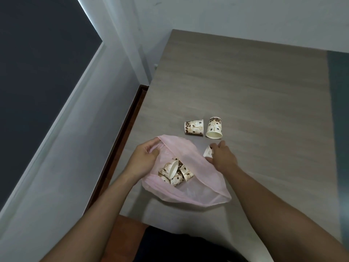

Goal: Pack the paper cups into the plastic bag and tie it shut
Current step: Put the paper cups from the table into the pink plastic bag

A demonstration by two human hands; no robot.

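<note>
Nearest to us: dark clothing (188, 248) at the bottom edge, with both bare forearms reaching forward over the near edge of the grey wood-grain table (245, 82).

The pink plastic bag (198, 191) lies on the table near its left front corner, mouth open and facing up. We see a pile of paper cups (174, 172) inside it, tipped at mixed angles, in the left half of the bag. We can't get a count because they overlap.

The left hand (144, 157) is at the bag's far-left rim, fingers curled with the thumb closed against them, pinching the pink film and holding that rim up.

The right hand (221, 156) is just past the bag's right rim. Its fingers and thumb are wrapped round one held cup (207, 151), with one finger stretched forward. Only the cup's white end shows left of the hand. We can't tell whether it touches the table.

Just beyond the hands, two more cups lie on their sides on the table, close together but apart. The left cup (194, 127) has its mouth to the right. The right cup (214, 128) has its mouth toward us.

Beyond them is bare tabletop, then a pale wall (226, 14). A dark panel (37, 72) in a pale frame is far left.
</note>
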